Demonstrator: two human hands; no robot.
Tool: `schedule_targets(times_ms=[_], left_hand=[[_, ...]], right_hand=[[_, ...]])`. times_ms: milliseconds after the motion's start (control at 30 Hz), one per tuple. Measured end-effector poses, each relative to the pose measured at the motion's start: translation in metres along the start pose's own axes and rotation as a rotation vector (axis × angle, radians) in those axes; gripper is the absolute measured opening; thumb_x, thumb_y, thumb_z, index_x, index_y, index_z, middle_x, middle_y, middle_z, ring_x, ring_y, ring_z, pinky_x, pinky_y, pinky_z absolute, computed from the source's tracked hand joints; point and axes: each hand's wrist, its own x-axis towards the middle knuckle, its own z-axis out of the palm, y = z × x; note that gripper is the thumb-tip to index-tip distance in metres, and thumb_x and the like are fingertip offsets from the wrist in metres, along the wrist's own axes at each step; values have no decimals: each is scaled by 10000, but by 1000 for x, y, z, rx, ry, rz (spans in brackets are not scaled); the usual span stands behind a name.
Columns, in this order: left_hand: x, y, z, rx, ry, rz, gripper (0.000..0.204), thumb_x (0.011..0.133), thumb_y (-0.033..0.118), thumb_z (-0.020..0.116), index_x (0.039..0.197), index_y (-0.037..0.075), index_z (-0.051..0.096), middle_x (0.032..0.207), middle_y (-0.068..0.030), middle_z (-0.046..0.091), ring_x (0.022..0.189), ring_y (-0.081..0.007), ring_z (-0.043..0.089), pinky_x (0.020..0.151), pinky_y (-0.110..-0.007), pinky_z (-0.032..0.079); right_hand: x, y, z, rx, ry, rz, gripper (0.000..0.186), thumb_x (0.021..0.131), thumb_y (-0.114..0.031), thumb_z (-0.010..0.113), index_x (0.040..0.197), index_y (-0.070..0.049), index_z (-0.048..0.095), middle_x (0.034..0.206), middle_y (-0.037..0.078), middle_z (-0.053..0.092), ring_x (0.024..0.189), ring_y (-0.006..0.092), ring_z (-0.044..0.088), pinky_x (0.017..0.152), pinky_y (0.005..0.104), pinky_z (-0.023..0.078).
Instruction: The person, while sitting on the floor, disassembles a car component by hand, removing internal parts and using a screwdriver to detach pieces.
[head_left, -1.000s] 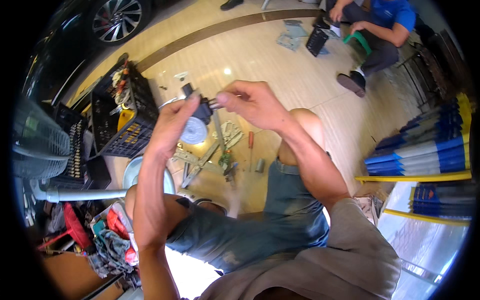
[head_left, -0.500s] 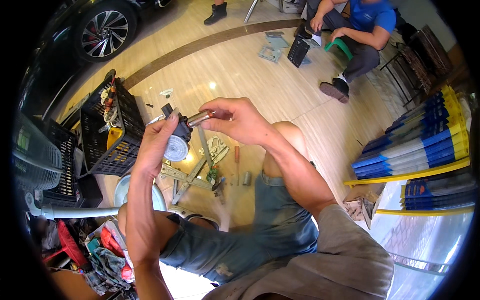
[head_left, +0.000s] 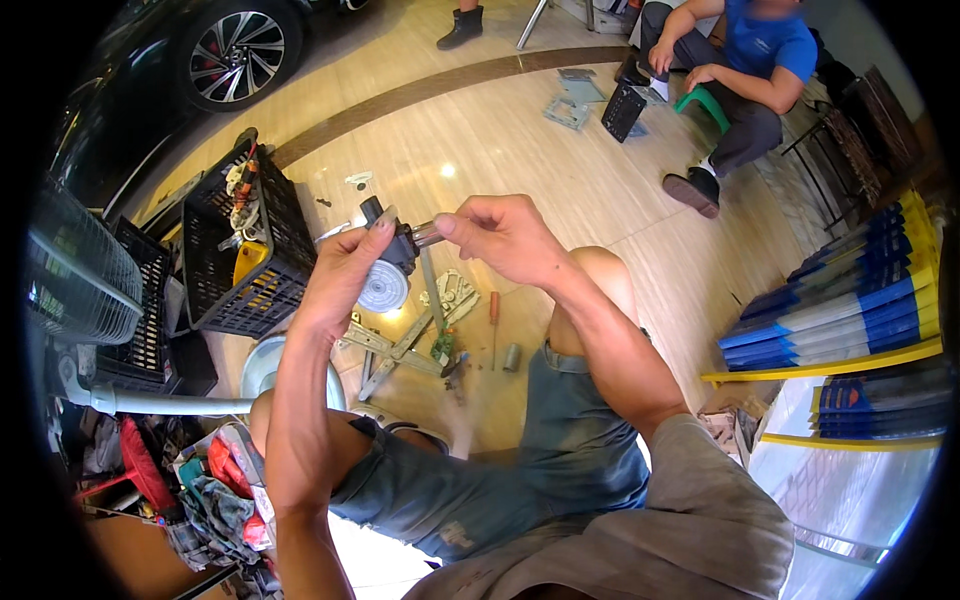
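Note:
My left hand (head_left: 336, 278) is closed around a black gear motor housing (head_left: 401, 250) with a round grey cover (head_left: 383, 289) on its lower side. The thumb presses on top of the housing. From the right, my right hand (head_left: 512, 240) pinches a shiny metal motor armature (head_left: 427, 233) between thumb and fingers. The armature's inner end meets the housing; how deep it sits inside is hidden. Below on the floor are a scissor-type window regulator (head_left: 405, 350), a screwdriver (head_left: 494, 310) with an orange handle and a small grey metal cylinder (head_left: 512, 357).
At the left stand a black plastic crate (head_left: 255, 295) with parts, a fan (head_left: 85, 275) and a pale basin (head_left: 262, 368). A co-worker (head_left: 765, 50) sits far right near flat panels (head_left: 570, 110). Boxed goods fill a yellow-edged shelf (head_left: 830, 365). A car wheel (head_left: 240, 58) is far left.
The whole view has shifted, so the scene sits further right. My right fingers have changed their hold on the armature, covering more of its outer end. My left hand keeps its hold on the housing.

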Motion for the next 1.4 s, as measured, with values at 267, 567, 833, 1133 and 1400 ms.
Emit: schedule_targets(times_ms=[267,567,833,1133,1400], left_hand=[[-2,7,3,-38,18,-13,476,922,472,617,873,1,671,718,-79,671,566,-175,673,490,-281,554],[-6,7,0,58,62,33,486,927,453,637,909,-28,708,718,-33,660,601,-59,564,532,-216,433],[-7,-4,-8,354,198,155,455,966,352,592,705,-18,640,602,52,501,574,-41,409,485,-256,314],[3,-2,6,303,189,157,482,969,401,582,788,-28,708,630,38,550,573,-48,436,501,-250,345],[-15,-10,-15,627,269,182,478,915,485,593,946,32,744,662,-80,659,566,-123,551,541,-333,459]], right_hand=[[-2,-3,1,196,-59,-150,337,850,-163,760,1133,-26,641,787,-3,653,667,56,547,594,233,456],[-3,0,6,143,-81,-124,299,860,-115,739,1132,-30,648,799,-7,646,677,41,533,608,221,459],[-5,1,12,15,-74,-158,335,882,-110,718,1193,-28,623,957,48,702,822,61,610,706,233,507],[-2,10,-1,108,-111,-122,333,908,-136,692,1198,4,606,918,39,688,792,71,600,698,244,508],[-10,8,28,155,-108,-92,131,914,-85,645,1010,2,666,778,11,624,669,78,563,610,237,476]])
